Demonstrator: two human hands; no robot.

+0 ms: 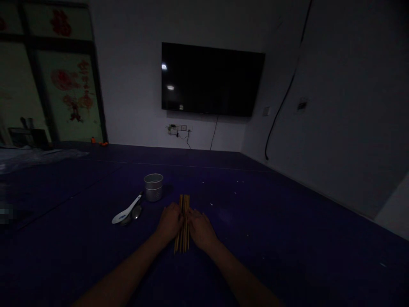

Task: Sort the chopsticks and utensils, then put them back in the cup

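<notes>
Several wooden chopsticks (184,239) lie side by side on the dark blue surface, their ends pointing toward and away from me. My left hand (170,222) presses against their left side with its fingers curled. From the right, my right hand (201,230) closes its fingers on the same bundle. Both hands cover the middle of the sticks, so the exact grip is partly hidden. Left of the hands stands an upright metal cup (154,189). A white spoon (126,213) lies beside it, and a metal spoon (136,212) is partly under the white one.
The blue surface (287,238) reaches to the walls, with small white scraps scattered on it. Crumpled clear plastic (41,157) lies at the far left. A television (212,79) hangs on the far wall, and a black cable (283,104) runs down the right wall.
</notes>
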